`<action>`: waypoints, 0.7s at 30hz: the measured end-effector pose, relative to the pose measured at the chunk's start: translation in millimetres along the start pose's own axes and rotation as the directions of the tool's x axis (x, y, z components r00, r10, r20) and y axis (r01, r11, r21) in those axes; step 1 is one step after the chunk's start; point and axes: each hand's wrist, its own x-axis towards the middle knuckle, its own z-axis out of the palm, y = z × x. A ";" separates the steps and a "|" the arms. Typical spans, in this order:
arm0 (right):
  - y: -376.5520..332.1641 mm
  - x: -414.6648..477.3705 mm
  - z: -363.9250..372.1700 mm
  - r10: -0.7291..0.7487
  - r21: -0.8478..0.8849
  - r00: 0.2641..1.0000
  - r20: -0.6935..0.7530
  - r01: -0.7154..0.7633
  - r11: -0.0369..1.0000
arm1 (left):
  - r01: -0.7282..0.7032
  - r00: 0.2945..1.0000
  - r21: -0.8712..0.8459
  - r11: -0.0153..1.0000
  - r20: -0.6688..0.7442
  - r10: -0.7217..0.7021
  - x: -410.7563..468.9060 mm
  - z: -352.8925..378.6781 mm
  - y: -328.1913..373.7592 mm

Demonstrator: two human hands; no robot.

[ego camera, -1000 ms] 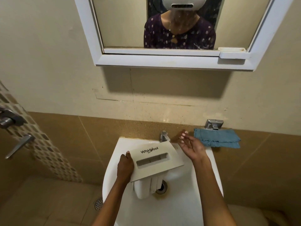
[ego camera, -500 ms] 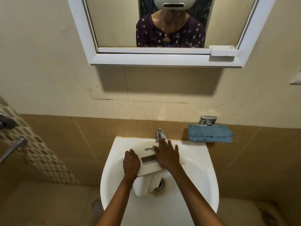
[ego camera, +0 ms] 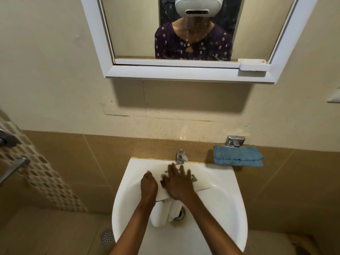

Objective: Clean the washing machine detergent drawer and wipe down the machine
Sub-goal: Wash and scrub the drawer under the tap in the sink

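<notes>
Fingers [ego camera: 182, 172] of the right hand [ego camera: 179, 186] are straight and spread, pressed flat on the front panel of the detergent drawer [ego camera: 201, 185]; they grasp nothing. The left hand [ego camera: 148, 187] grips the panel's left edge, fingers curled around it.

Remaining items, by size:

- Mirror [ego camera: 184, 72], white-framed, is mounted on the wall above. It reflects a person in a dark patterned top wearing a white headset.
- Sink [ego camera: 237, 208], white, is fixed against the tan tiled wall.
- The detergent drawer lies inside the basin. Its panel faces up towards the wall side, and its white body extends down over the sink drain [ego camera: 179, 215]. The panel lettering is mostly covered by the right hand.
- Blue cloth [ego camera: 238, 155], folded, sits on the ledge right of the sink, apart from both hands.
- Tap [ego camera: 181, 155], chrome, stands at the basin's rear edge, just beyond the right fingertips.
- Floor drain [ego camera: 107, 236] is at lower left.
</notes>
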 end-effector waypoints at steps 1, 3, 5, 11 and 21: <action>-7.7 -4.2 1.8 -0.074 -0.017 0.997 -0.020 0.073 0.997 | 0.003 1.000 -0.007 1.000 -0.001 -0.003 2.0 -1.5 -0.5; -13.5 -13.6 2.3 -0.247 -0.007 0.968 -0.038 0.247 0.969 | -0.008 1.000 -0.015 1.000 0.004 0.008 5.8 -4.5 -1.7; -3.4 -15.2 -0.5 -0.288 0.012 0.957 -0.028 0.289 0.957 | 0.011 1.000 -0.022 1.000 0.007 -0.011 4.7 -5.3 -1.4; 20.3 5.4 -3.4 0.084 -0.019 0.994 0.076 -0.082 0.996 | 0.030 0.999 -0.020 0.999 0.010 -0.030 -3.3 3.1 -0.2; 22.7 -1.0 3.7 0.074 0.103 0.996 0.050 -0.079 0.991 | 0.099 0.990 -0.113 0.989 0.107 -0.087 0.4 8.1 -4.1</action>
